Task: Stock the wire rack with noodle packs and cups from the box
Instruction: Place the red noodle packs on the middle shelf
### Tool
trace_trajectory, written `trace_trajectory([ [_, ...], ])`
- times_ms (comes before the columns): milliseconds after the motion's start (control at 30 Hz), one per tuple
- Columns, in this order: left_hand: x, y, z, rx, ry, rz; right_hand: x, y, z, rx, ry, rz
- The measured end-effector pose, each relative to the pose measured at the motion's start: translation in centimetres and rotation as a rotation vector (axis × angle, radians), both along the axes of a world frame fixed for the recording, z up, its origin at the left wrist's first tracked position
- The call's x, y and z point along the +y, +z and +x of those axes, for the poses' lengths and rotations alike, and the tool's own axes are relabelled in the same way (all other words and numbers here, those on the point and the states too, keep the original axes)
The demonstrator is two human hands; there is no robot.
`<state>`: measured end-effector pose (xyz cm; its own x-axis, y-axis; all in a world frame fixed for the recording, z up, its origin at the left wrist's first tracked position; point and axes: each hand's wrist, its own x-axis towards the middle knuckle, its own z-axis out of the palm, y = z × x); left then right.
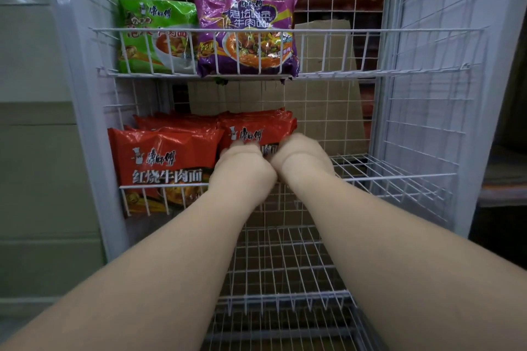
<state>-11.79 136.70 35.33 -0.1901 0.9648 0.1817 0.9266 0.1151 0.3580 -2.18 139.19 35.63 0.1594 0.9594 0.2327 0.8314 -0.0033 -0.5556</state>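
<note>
On the middle shelf (pixel 393 177) of the wire rack (pixel 427 65), near its front rail, a red noodle pack (pixel 258 129) stands upright, long axis running left-right, label facing out. Left hand (pixel 242 167) and right hand (pixel 302 158) reach in side by side, palms down, each grip curled onto the pack's lower edge.

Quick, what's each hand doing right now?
Left hand: holding the red noodle packs.
Right hand: holding the same red noodle packs.
</note>
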Motion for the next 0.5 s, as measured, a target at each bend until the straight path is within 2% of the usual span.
trace_trajectory([
  [100,-1.4,-2.2,-0.7,-0.114,-0.141,0.394,-2.0,-1.4,0.6,0.055,0.072,0.339],
  [167,-2.5,-2.9,-1.0,-0.222,-0.219,0.52,-2.8,-2.6,0.9,0.128,0.119,0.512],
  [333,-5.4,-3.4,0.0,-0.37,-0.287,0.578,-4.7,-4.5,1.7,0.247,0.109,0.676],
  [433,-7.9,-4.5,0.9,-0.442,-0.315,0.573,-6.8,-6.4,2.4,0.358,0.118,0.659],
  [500,-9.6,-5.6,1.7,-0.52,-0.319,0.504,-8.5,-7.9,3.3,0.432,0.128,0.62],
])
